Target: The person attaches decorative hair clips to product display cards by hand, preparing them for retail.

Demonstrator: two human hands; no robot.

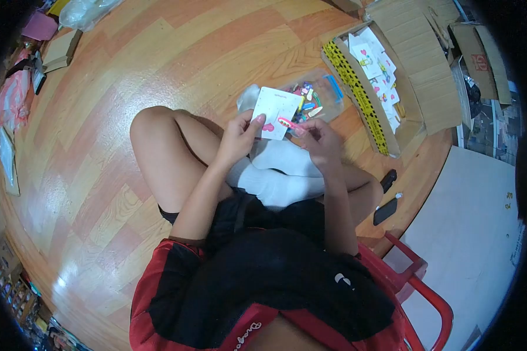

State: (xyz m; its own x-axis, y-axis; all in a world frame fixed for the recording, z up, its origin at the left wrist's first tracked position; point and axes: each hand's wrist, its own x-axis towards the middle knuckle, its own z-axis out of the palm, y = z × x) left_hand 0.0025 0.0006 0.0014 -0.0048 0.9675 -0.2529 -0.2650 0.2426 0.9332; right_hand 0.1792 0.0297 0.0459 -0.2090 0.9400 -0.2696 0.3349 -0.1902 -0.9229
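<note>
A white card (280, 103) with a pink shape near its lower edge is held at its left side by my left hand (240, 136), thumb on its face. My right hand (321, 141) pinches a small pink clip (287, 123) at the card's right edge. Behind the card stands a clear plastic container (332, 104) with a blue latch. Small colourful pieces (310, 100) lie inside it, partly hidden by the card.
An open cardboard box (357, 88) with yellow-black tape holds many printed cards (377, 73). A dark phone (385, 212) lies by my right knee. A red chair frame (430, 292) stands at lower right, and a white board (468, 234) beyond it.
</note>
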